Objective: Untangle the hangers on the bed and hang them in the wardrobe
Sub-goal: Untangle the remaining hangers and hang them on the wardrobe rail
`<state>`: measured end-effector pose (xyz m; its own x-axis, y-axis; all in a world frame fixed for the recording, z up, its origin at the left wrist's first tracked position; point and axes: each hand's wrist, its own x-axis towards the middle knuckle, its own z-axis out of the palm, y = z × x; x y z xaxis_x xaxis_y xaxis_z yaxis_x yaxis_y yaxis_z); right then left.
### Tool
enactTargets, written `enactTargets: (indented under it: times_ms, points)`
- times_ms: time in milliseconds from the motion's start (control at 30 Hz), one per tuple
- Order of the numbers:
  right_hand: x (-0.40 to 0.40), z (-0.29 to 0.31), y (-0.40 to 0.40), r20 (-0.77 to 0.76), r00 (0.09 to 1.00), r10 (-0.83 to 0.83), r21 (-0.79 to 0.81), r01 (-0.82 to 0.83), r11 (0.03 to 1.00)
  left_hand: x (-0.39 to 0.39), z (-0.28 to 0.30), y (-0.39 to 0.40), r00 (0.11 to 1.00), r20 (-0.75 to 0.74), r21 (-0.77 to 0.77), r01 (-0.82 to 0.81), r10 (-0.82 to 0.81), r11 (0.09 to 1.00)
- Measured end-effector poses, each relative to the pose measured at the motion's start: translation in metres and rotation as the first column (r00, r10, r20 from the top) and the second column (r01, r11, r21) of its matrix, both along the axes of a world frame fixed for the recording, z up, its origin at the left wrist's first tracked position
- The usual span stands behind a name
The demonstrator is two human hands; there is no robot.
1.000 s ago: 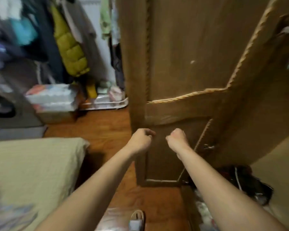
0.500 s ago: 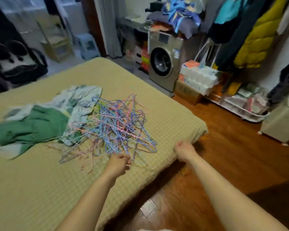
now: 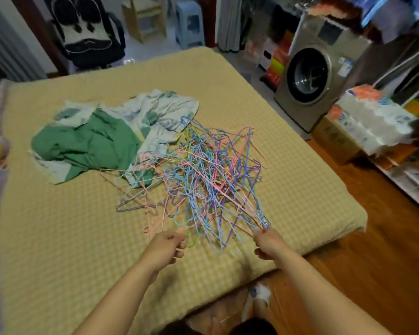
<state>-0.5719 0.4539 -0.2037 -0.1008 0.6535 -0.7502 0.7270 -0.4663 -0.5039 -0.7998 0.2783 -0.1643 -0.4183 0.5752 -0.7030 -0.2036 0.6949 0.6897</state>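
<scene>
Hangers tangled on the bed, just ahead of my hands.
My left hand pinches a pink wire at the pile's near edge; my right hand pinches its near-right corner.

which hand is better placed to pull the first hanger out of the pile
Probably the right hand: it already pinches the near corner of the hanger pile at the edge of the bed. The left hand grips only a loose pink strand.

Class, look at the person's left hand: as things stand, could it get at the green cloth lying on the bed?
Probably yes. The left hand is at the near edge of the hanger pile, and bare bed lies between it and the green cloth, though it would need a long forward reach.
</scene>
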Motion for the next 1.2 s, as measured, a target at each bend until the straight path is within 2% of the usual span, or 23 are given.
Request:
enactTargets:
  times_ms: [167,267,367,500,533,600,667,733,800,867,1033,1200]
  points:
    - [-0.017,-0.052,0.099,0.059,0.998,0.026,-0.056,-0.023,0.998,-0.012,-0.01,0.038,0.985,-0.046,-0.081,-0.171,0.168,0.982]
    - [-0.045,-0.1,0.171,0.002,0.998,0.067,-0.074,-0.067,0.995,-0.016,-0.012,0.065,0.954,-0.081,-0.114,-0.296,0.288,0.948]
    - [-0.082,-0.114,0.218,-0.088,0.996,-0.022,-0.092,0.014,0.996,-0.01,-0.016,0.093,0.922,-0.087,-0.135,-0.386,0.377,0.913]
    - [-0.116,-0.125,0.257,-0.224,0.947,-0.229,-0.264,0.167,0.95,0.01,-0.016,0.131,0.883,-0.075,-0.108,-0.47,0.464,0.876]
    - [-0.121,-0.127,0.265,-0.24,0.941,-0.239,-0.301,0.162,0.94,0.018,-0.014,0.137,0.866,-0.064,-0.113,-0.499,0.495,0.859]
    - [-0.126,-0.133,0.276,-0.27,0.928,-0.255,-0.262,0.184,0.947,0.03,-0.008,0.146,0.849,-0.031,-0.121,-0.526,0.527,0.842]
    - [-0.125,-0.156,0.294,-0.278,0.938,-0.207,-0.115,0.182,0.977,0.039,-0.001,0.152,0.84,-0.001,-0.131,-0.539,0.543,0.832]
    - [-0.117,-0.15,0.308,-0.281,0.94,-0.192,0.008,0.203,0.979,0.043,0.004,0.156,0.829,-0.002,-0.134,-0.554,0.559,0.822]
    - [-0.104,-0.104,0.315,-0.315,0.93,-0.188,0.065,0.218,0.974,0.044,0.009,0.159,0.815,-0.007,-0.137,-0.574,0.579,0.807]
    - [-0.093,-0.074,0.324,-0.337,0.927,-0.168,0.057,0.198,0.978,0.045,0.015,0.163,0.812,0.003,-0.132,-0.579,0.584,0.805]
    - [-0.075,-0.044,0.348,-0.355,0.926,-0.131,0.079,0.169,0.982,0.044,0.027,0.173,0.827,0.023,-0.097,-0.558,0.562,0.824]
    - [-0.078,-0.046,0.348,-0.393,0.891,-0.228,-0.066,0.22,0.973,0.041,0.029,0.178,0.844,0.024,-0.096,-0.532,0.536,0.841]
